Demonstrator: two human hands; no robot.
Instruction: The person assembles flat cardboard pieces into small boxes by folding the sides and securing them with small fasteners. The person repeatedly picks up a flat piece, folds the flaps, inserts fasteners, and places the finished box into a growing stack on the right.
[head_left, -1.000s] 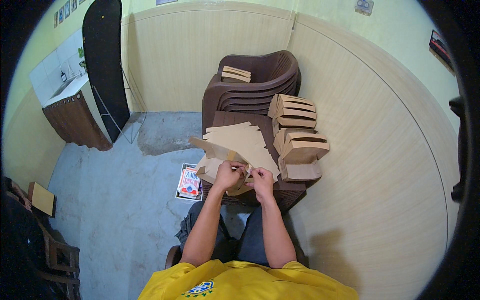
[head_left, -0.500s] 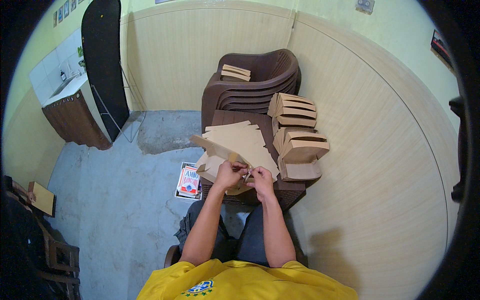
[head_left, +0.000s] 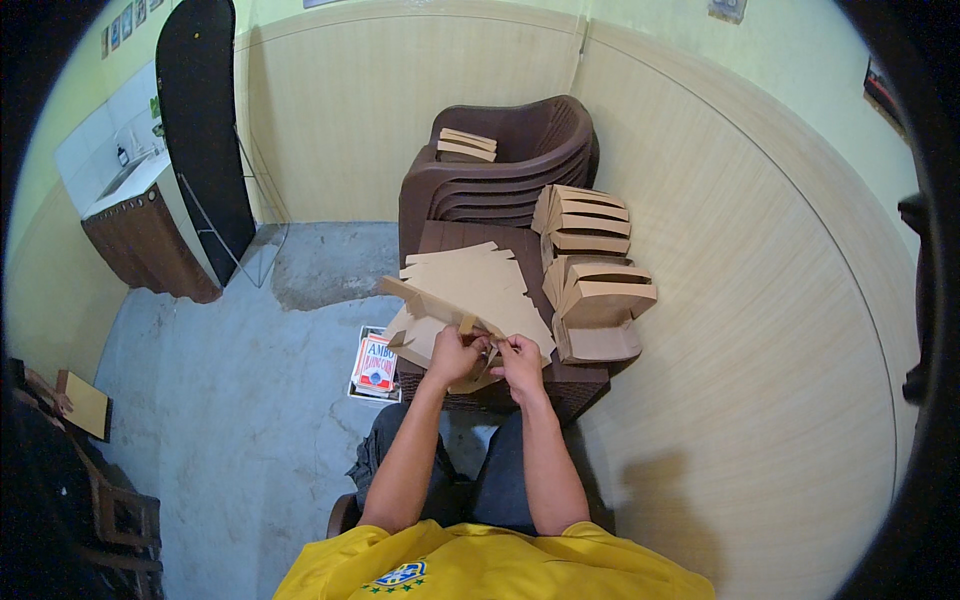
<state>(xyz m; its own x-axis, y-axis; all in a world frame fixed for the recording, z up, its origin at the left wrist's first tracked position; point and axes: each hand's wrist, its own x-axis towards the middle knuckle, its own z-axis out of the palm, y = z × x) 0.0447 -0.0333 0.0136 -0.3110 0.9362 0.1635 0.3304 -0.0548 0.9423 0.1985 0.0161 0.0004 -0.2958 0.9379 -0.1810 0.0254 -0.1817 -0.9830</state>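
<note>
A partly folded brown cardboard box lies tilted on a pile of flat cardboard blanks, its side walls raised. My left hand grips the box's near right corner, fingers closed on the cardboard. Close beside it, my right hand pinches a flap at that same corner. The fingers of both hands hide much of the corner. Beneath the blanks is a brown woven-sided table.
Folded boxes stand in stacks along the table's right side. Behind are stacked brown chairs with more cardboard on the seat. A crate of printed packets sits on the floor to the left. Far left, another person's hand touches a cardboard piece.
Both hands stay at the box corner with small finger movements. The right fingers have shifted slightly at the flap. The whole view has moved a little.
</note>
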